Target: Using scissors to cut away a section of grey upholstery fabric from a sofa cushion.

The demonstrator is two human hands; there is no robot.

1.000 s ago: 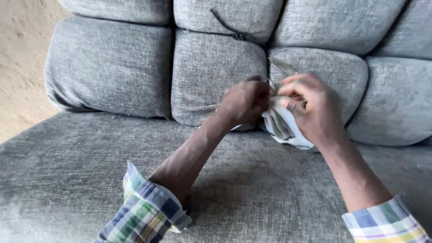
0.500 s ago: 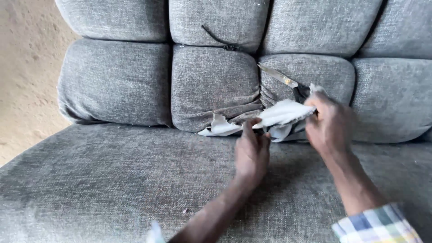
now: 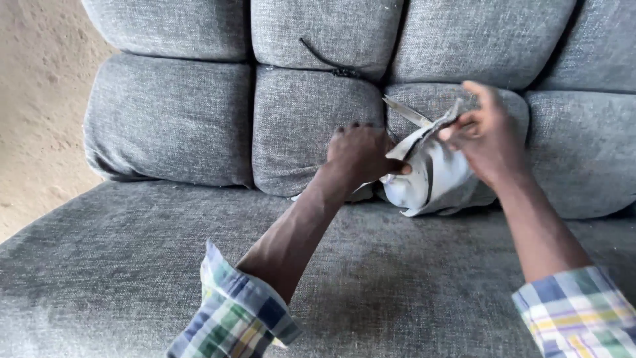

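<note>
Both hands (image 3: 361, 156) (image 3: 487, 136) hold pale cloth (image 3: 430, 179) on grey sofa (image 3: 165, 126).

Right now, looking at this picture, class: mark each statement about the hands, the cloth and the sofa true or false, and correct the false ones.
1. Both hands grip the pale grey cloth. True: the left hand holds its lower left part and the right hand pinches its top edge.
2. The sofa is covered in red leather. False: it is grey woven fabric with tufted back cushions.
3. The cloth is held against the back cushions. True.
4. The person's sleeves are plain black. False: the left cuff and right cuff are checked in blue, green, yellow and white.
5. The cloth lies flat on the sandy floor. False: it is bunched up between the hands, above the seat.
</note>
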